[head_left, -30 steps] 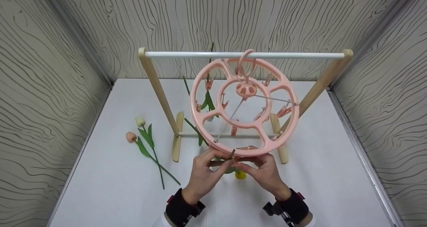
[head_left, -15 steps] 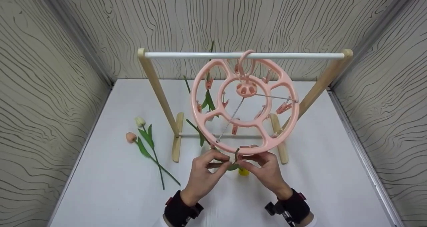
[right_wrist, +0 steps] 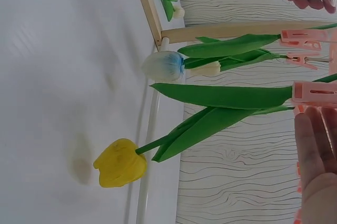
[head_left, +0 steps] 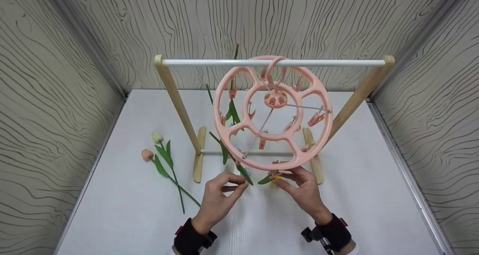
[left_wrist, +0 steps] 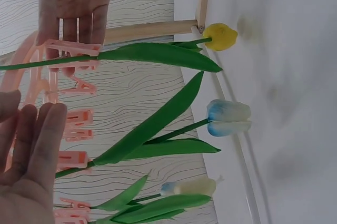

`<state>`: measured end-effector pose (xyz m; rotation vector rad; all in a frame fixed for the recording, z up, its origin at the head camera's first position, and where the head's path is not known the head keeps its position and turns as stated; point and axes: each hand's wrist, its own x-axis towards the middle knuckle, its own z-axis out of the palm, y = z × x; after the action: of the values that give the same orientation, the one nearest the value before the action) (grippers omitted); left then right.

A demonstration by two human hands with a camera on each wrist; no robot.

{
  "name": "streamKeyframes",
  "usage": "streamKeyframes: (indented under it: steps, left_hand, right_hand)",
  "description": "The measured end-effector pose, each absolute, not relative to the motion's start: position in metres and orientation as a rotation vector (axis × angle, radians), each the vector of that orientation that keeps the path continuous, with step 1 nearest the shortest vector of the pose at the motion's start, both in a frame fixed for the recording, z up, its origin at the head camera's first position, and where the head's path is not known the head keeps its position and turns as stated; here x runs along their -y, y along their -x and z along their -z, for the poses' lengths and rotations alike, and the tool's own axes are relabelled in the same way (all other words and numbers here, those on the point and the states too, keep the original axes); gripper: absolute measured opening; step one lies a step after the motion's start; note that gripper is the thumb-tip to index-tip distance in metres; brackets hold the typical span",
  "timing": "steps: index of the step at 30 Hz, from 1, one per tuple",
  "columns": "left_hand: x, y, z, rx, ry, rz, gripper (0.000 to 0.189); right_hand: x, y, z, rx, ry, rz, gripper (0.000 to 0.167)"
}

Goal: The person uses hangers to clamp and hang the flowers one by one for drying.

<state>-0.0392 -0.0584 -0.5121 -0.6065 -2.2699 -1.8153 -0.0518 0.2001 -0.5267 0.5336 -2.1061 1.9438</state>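
Observation:
A pink round clip hanger (head_left: pixel 218 105) hangs by its hook from the rack's white bar. A yellow tulip (right_wrist: pixel 121 163) hangs head down, its stem in a pink clip (right_wrist: pixel 314 93) at the hanger's near edge. My right hand (head_left: pixel 305 193) is at that clip, fingers fairly straight beside it; whether they touch it is unclear. To the left, my left hand (head_left: pixel 224 195) is apart from the yellow tulip, fingers relaxed and holding nothing. Near it, a blue-and-white tulip (left_wrist: pixel 229 118) hangs from another clip. Farther round hangs a whitish tulip (left_wrist: pixel 195 186).
A peach tulip (head_left: pixel 146 154) and a white tulip (head_left: pixel 157 137) lie with crossed stems on the white table (head_left: pixel 123 195), left of the rack. The rack's wooden posts (head_left: pixel 176 101) flank the hanger. Several other pink clips (head_left: pixel 316 119) dangle from it.
My left hand has let go of the stem and moved left, away from the clip. The yellow tulip now hangs in the clip, and my right hand has shifted slightly right. The hanger has swung slightly.

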Motion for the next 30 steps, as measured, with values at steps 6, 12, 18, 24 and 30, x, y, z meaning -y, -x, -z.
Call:
streamKeyframes:
  steps: [6,12,18,24,30]
  left_hand:
    - [0.076,0.04,0.521,2.347,0.528,1.752,0.011]
    - [0.108,0.045,0.536,2.474,0.384,1.555,0.012]
    - [0.148,0.053,0.554,2.63,0.129,1.402,0.016]
    - [0.18,0.066,0.569,2.747,-0.124,1.252,0.022]
    - [0.2,0.077,0.584,2.821,-0.294,1.158,0.029]
  right_hand:
    - [-0.206,0.05,0.53,2.123,-0.505,-1.908,0.052]
    - [-0.216,0.045,0.536,2.078,-0.551,-1.873,0.047]
    - [-0.225,0.037,0.54,2.121,-0.505,-1.791,0.043]
    - [-0.231,0.029,0.542,2.194,-0.452,-1.661,0.044]
    - [-0.235,0.022,0.546,2.271,-0.399,-1.537,0.044]
